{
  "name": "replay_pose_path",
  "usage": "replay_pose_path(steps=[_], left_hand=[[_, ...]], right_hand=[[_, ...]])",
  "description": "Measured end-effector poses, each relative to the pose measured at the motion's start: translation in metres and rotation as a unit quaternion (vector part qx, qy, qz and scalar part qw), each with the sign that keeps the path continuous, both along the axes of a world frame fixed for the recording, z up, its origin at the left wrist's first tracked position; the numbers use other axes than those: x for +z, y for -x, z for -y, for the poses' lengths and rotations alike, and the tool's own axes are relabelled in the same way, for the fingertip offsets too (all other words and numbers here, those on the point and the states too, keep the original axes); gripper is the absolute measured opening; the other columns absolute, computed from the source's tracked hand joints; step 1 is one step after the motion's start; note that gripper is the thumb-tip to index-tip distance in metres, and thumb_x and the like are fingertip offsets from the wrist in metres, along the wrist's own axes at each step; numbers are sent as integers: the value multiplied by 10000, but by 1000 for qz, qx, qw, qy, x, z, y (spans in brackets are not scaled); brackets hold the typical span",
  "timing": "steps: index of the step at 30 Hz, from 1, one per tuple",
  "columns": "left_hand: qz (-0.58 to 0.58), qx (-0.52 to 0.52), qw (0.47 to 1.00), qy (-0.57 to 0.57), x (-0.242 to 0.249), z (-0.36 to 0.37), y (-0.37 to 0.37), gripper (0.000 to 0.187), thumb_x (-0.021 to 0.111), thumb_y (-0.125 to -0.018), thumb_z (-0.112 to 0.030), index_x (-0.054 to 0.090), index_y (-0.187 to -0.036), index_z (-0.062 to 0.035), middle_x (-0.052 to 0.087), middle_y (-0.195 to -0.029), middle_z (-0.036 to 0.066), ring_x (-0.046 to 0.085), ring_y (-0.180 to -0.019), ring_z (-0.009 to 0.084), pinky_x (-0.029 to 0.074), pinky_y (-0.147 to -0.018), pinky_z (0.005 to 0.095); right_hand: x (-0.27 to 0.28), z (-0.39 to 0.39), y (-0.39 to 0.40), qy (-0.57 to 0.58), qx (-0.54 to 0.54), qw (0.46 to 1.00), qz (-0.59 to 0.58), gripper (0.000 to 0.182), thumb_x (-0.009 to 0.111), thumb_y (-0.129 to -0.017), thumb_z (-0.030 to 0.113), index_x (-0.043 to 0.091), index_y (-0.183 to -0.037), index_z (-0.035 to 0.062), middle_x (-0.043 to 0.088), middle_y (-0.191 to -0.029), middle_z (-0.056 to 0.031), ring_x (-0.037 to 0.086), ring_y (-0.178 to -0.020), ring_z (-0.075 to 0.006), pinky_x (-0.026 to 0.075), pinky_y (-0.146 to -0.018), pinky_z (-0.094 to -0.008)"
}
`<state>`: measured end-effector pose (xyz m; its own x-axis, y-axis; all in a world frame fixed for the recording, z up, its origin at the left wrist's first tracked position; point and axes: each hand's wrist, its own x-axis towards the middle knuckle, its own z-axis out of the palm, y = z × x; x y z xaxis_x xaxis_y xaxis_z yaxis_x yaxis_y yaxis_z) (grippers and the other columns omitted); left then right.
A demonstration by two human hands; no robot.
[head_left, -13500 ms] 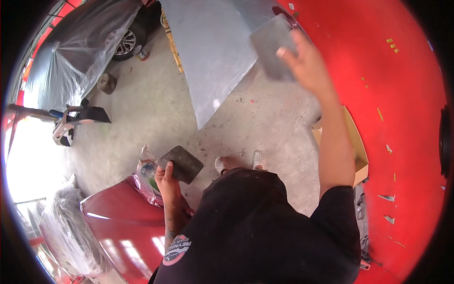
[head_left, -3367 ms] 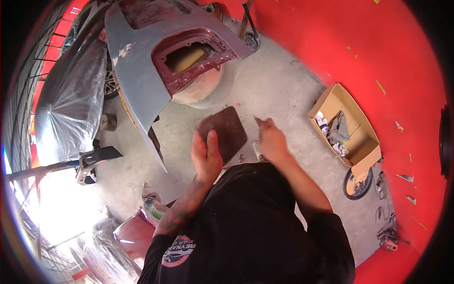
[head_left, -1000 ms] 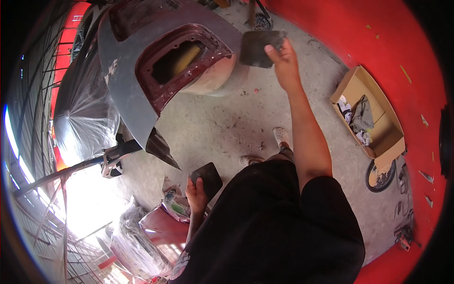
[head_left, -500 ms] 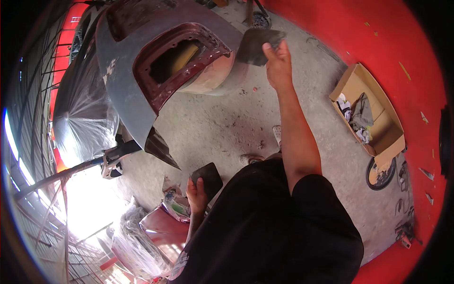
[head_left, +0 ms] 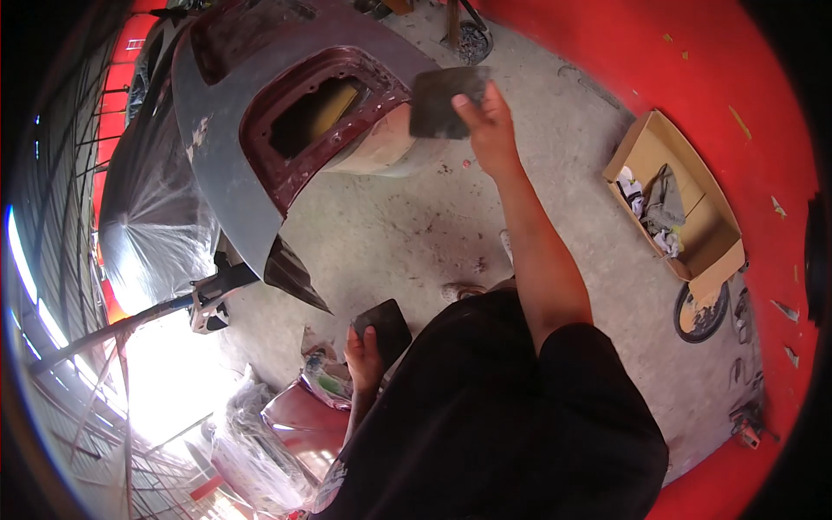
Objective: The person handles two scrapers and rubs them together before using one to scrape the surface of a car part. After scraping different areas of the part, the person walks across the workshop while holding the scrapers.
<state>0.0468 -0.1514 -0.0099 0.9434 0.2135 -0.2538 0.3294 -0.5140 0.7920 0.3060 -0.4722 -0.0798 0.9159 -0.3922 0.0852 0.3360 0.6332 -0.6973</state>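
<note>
Head view, from the left: clear plastic sheeting hangs in folds, and beside it a large grey and maroon panel reaches down to a narrow corner. A yellow item shows through the panel's cut-out. Lower down are a crumpled plastic wrap and a glossy dark-red piece. Next comes the left hand, closed on a dark, flat, rounded-corner pad — its thumb lies on the near face — held low, near the person's black shirt. Farther up and to the right, the right hand grips a second dark pad by its right side, thumb on the face. That pad overlaps the panel's right edge in view; whether they touch, I cannot tell. To the right, an open cardboard box sits on the concrete floor, with crumpled cloths inside, and a black-rimmed round item lies just beside its lower flap. The red wall, dotted with small scraps, curves along the far right.
</note>
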Motion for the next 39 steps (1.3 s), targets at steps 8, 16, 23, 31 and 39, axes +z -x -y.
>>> replay_pose_path(steps=[8,16,23,31,39], left_hand=[[25,-10,999,-45,12,11,-7,212,508,-944,-168,571,-1047,6,656,-898,83,576,-815,126,467,-743,276],[-16,6,999,38,1,-2,4,217,489,-961,-129,540,-1133,-8,616,-1009,35,545,-887,116,430,-825,248],[13,-36,999,-34,-5,1,-11,199,491,-942,-145,574,-1041,6,657,-887,73,582,-803,133,472,-735,289],[36,-35,998,-23,-10,-7,-8,225,509,-945,-179,571,-1063,2,662,-912,94,591,-828,149,476,-753,301],[-33,-10,999,29,-1,1,4,215,507,-957,-118,545,-1142,-16,631,-1019,42,566,-896,118,454,-813,263]], right_hand=[[8,-18,17,109,66,992,-16,252,608,-895,111,513,-1097,-8,622,-1026,-68,579,-898,-114,459,-804,-256],[15,-40,63,145,-220,954,-141,275,628,-859,84,443,-1046,2,587,-875,-78,558,-805,-122,458,-664,-264],[34,-74,33,428,-273,860,-53,370,618,-776,-34,402,-1070,28,475,-1051,-153,567,-868,-290,491,-675,-370],[36,-87,39,255,-159,935,-187,422,544,-764,-78,401,-1153,-1,437,-1101,-213,508,-1000,-410,458,-823,-432],[57,-78,18,214,-119,958,-148,332,421,-864,-28,428,-1195,-54,501,-1049,-241,508,-1020,-365,389,-894,-397]])
